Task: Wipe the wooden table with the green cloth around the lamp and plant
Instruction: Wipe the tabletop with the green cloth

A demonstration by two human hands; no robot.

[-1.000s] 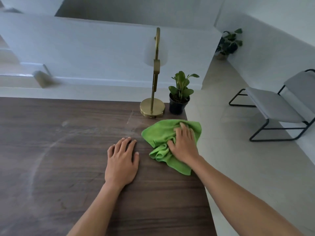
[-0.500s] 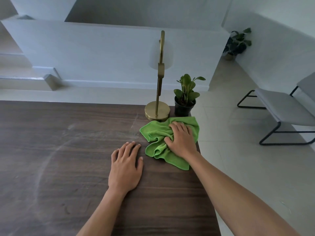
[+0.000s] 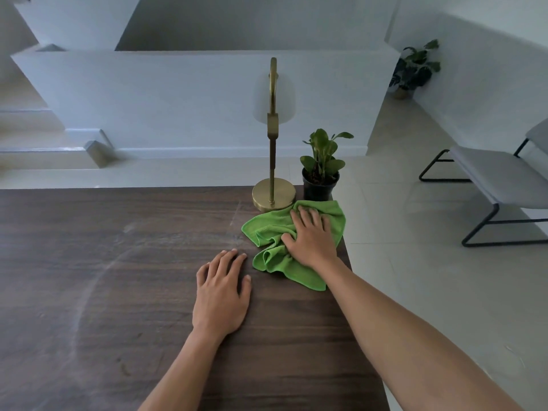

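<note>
Pressing the green cloth at the table's far right corner

Dark wooden table (image 3: 89, 262) carries pale smears across its left half. At its far right corner stands a brass lamp (image 3: 272, 149), with a small potted plant (image 3: 321, 164) just beside it on the right. The crumpled green cloth (image 3: 267, 229) lies in front of both, its far edge meeting the lamp's round base. The right hand (image 3: 311, 238) presses it down with fingers spread flat. The left hand (image 3: 221, 295) rests flat on bare wood nearby, holding nothing.
</note>
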